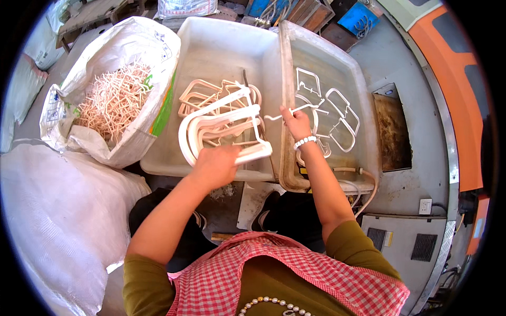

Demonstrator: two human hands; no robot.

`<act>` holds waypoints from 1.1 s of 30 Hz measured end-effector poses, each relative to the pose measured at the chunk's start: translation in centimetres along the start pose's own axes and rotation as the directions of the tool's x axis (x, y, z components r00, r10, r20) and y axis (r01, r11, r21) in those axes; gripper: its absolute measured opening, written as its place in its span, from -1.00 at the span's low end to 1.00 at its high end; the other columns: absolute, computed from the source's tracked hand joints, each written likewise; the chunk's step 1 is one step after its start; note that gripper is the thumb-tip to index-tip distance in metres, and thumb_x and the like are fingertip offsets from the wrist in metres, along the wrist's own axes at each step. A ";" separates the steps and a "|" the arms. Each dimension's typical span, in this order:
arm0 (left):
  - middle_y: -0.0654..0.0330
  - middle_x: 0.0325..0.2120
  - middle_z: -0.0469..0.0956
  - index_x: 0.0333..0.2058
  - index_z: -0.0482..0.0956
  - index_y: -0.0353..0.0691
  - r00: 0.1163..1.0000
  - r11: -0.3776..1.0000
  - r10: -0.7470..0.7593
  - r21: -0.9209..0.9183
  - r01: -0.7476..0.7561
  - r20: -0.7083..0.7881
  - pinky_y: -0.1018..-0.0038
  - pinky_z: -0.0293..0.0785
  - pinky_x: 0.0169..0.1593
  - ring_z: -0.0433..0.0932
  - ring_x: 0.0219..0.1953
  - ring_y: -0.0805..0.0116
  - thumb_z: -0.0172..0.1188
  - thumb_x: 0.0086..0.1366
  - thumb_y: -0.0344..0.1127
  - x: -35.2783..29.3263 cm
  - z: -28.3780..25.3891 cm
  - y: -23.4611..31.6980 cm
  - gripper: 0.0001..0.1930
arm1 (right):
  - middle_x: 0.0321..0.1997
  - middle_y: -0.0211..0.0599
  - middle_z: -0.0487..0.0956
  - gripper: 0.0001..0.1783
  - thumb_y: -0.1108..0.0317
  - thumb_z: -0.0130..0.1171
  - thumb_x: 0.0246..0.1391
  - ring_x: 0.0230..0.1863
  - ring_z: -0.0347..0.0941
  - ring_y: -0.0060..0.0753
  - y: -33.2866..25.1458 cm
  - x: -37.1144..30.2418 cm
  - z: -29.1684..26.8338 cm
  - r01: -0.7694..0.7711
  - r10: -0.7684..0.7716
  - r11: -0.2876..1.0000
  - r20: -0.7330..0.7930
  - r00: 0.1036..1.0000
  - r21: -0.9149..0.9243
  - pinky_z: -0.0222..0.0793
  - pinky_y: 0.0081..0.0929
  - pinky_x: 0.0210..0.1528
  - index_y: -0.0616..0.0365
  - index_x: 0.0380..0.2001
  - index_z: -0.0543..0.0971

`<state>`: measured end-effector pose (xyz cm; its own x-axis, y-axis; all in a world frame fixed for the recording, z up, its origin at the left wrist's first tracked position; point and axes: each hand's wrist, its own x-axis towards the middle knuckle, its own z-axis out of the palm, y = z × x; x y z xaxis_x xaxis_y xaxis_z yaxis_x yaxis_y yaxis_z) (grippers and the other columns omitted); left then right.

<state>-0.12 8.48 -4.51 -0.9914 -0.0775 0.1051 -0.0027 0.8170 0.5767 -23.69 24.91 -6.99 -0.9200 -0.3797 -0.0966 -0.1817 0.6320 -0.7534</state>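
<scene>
My left hand (217, 166) is closed around the near end of several stacked white curved plastic frames (191, 126), raised over the left tub. Beneath them, more pale pinkish frames (197, 83) lie in that tub, partly covered by the stack. My right hand (299, 126), with a white bead bracelet at the wrist, pinches a thin branched white plastic strip (311, 106) above the near left part of the right tub. Several white frames (318, 81) with thin crosspieces lie in the water of the right tub, some hidden behind my right hand.
The left tub (232, 39) and right tub (288, 68) stand side by side. A white woven sack (113, 150) at the left holds many thin plastic scraps (113, 97). A large white bag (63, 210) bulges nearer me. A hose (373, 181) bends beside the right tub; grey and orange machinery stands farther right.
</scene>
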 end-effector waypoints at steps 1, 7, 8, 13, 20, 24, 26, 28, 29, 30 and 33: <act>0.02 -0.38 0.56 -0.28 0.49 -0.21 0.999 0.999 -0.032 -0.016 0.032 0.032 0.16 0.43 -0.29 0.54 -0.29 0.03 0.18 0.10 -0.26 0.1 -0.1 -0.5 -0.78 | -0.54 -0.29 0.57 -0.57 0.03 0.15 0.09 -0.48 0.46 -0.55 -1.2 -0.5 -0.6 -0.012 0.004 0.992 0.061 0.998 0.124 0.34 -0.49 -0.43 0.22 -0.56 0.56; 0.03 -0.38 0.56 -0.28 0.50 -0.20 0.998 1.000 -0.013 0.013 0.012 0.062 0.15 0.43 -0.27 0.54 -0.27 0.02 0.18 0.12 -0.26 0.1 0.0 -1.3 -0.78 | -0.32 -0.34 0.60 -0.58 0.10 0.10 0.16 -0.31 0.45 -0.63 -8.4 -4.1 -1.1 0.029 -0.196 0.880 0.309 0.931 0.474 0.35 -0.66 -0.20 0.23 -0.11 0.56; 0.03 -0.38 0.56 -0.28 0.50 -0.20 0.998 1.000 0.004 0.016 -0.005 0.061 0.15 0.43 -0.26 0.54 -0.27 0.01 0.17 0.12 -0.26 0.2 0.1 -1.2 -0.79 | -0.29 -0.32 0.61 -0.57 0.11 0.09 0.16 -0.29 0.46 -0.62 -8.7 -4.3 -1.0 -0.065 -0.172 0.837 0.375 0.911 0.543 0.34 -0.65 -0.17 0.24 -0.07 0.53; 0.02 -0.39 0.56 -0.26 0.51 -0.20 0.986 0.994 0.105 -0.030 -0.101 0.129 0.16 0.43 -0.25 0.53 -0.27 -0.01 0.18 0.11 -0.26 0.5 -0.1 -0.5 -0.77 | -0.27 -0.30 0.61 -0.60 0.18 0.05 0.19 -0.33 0.46 -0.59 -9.3 -4.3 -1.4 -0.354 -0.202 0.687 0.635 0.745 0.635 0.35 -0.59 -0.19 0.25 -0.03 0.50; -0.05 -0.37 0.59 -0.15 0.52 -0.30 0.970 0.851 -0.227 -0.466 0.241 0.087 0.23 0.44 -0.16 0.56 -0.27 0.02 0.17 0.17 -0.13 0.9 -0.3 -0.5 -0.62 | -0.40 -0.39 0.58 -0.73 0.23 0.12 0.13 -0.42 0.43 -0.58 -10.2 -5.7 -3.9 0.156 -0.285 0.633 0.041 0.958 0.758 0.36 -0.59 -0.31 0.22 -0.25 0.59; -0.03 -0.34 0.60 -0.15 0.53 -0.33 0.924 0.562 -0.357 -0.758 0.331 0.139 0.31 0.43 -0.13 0.58 -0.26 0.07 0.17 0.18 -0.14 1.9 -0.7 -0.7 -0.62 | -0.43 -0.43 0.58 -0.79 0.31 0.17 0.11 -0.37 0.40 -0.71 -10.2 -10.5 -2.5 0.367 -0.341 0.840 -0.137 0.930 0.400 0.29 -0.62 -0.33 0.25 -0.30 0.63; -0.04 -0.33 0.60 -0.14 0.53 -0.32 0.931 0.558 -0.342 -0.768 0.314 0.132 0.29 0.43 -0.13 0.58 -0.26 0.06 0.16 0.18 -0.15 1.6 -0.3 -0.6 -0.63 | -0.44 -0.35 0.58 -0.86 0.41 0.21 0.00 -0.40 0.43 -0.49 -10.3 -11.8 -1.7 0.676 -0.659 0.734 -0.174 0.732 0.065 0.28 -0.46 -0.27 0.20 -0.34 0.63; -0.09 -0.30 0.59 -0.14 0.54 -0.31 0.926 0.655 -0.348 -0.668 0.353 0.148 0.23 0.43 -0.11 0.57 -0.24 0.00 0.15 0.18 -0.16 1.4 -0.6 -0.2 -0.64 | -0.44 -0.35 0.55 -0.86 0.42 0.26 -0.12 -0.40 0.43 -0.33 -10.6 -12.6 -1.6 0.871 -0.901 0.428 -0.046 0.431 -0.239 0.26 -0.35 -0.22 0.13 -0.40 0.61; -0.11 -0.30 0.58 -0.16 0.54 -0.30 0.925 0.732 -0.345 -0.572 0.370 0.157 0.21 0.43 -0.11 0.56 -0.22 -0.02 0.15 0.18 -0.17 1.4 -0.5 -0.3 -0.65 | -0.42 -0.37 0.53 -0.83 0.41 0.29 -0.20 -0.39 0.43 -0.28 -11.2 -13.3 -1.2 0.899 -0.929 0.346 0.033 0.368 -0.269 0.24 -0.30 -0.20 0.09 -0.43 0.59; -0.12 -0.30 0.58 -0.17 0.54 -0.30 0.925 0.798 -0.343 -0.467 0.380 0.165 0.19 0.42 -0.10 0.55 -0.20 -0.05 0.14 0.18 -0.17 1.3 -0.4 -0.4 -0.66 | -0.46 -0.40 0.49 -0.83 0.41 0.31 -0.23 -0.41 0.41 -0.33 -11.4 -13.5 -0.4 0.910 -0.939 0.323 0.029 0.341 -0.259 0.24 -0.30 -0.22 0.06 -0.48 0.54; -0.14 -0.32 0.56 -0.22 0.55 -0.29 0.925 0.889 -0.346 -0.261 0.377 0.155 0.13 0.41 -0.10 0.52 -0.17 -0.09 0.15 0.15 -0.18 1.0 -0.2 -0.6 -0.69 | -0.48 -0.40 0.47 -0.81 0.39 0.33 -0.23 -0.45 0.39 -0.31 -11.6 -12.8 0.0 0.912 -0.928 0.316 0.112 0.355 -0.262 0.23 -0.30 -0.23 0.05 -0.53 0.49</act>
<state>-1.13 7.74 -4.59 -0.9366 -0.2662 -0.2279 -0.3416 0.5475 0.7639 -9.83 22.41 2.99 -0.1186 -0.7973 0.5919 -0.9873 0.0311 -0.1558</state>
